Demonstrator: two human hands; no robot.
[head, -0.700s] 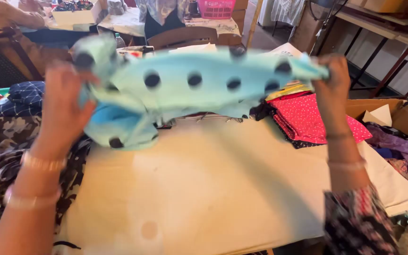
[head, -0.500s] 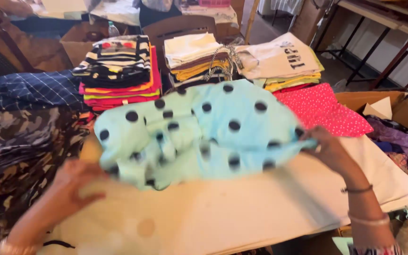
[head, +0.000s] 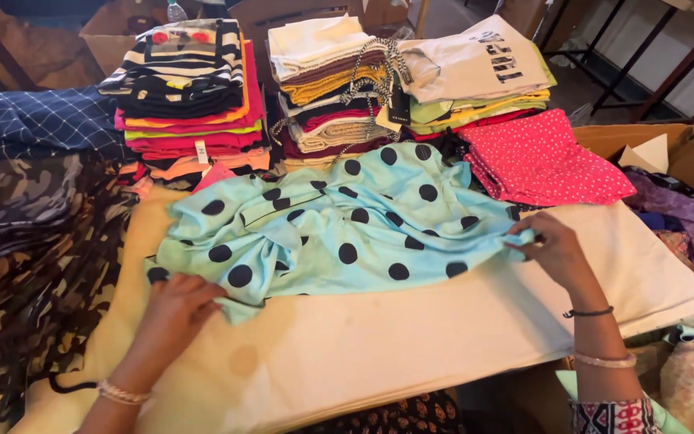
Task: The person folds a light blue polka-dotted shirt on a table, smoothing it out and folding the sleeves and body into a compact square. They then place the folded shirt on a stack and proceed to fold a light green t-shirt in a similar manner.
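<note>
- Head view: a light turquoise cotton garment with black polka dots [head: 347, 229] lies spread and rumpled on a cream cloth-covered table [head: 411, 337]; the left hand [head: 174, 309] pinches its near left hem; the right hand [head: 552, 245] grips its right corner.
- Behind it stand folded stacks: a striped and pink pile [head: 190, 88], a white and mustard pile [head: 331, 76]; a pink dotted fabric [head: 544, 157] lies just right.
</note>
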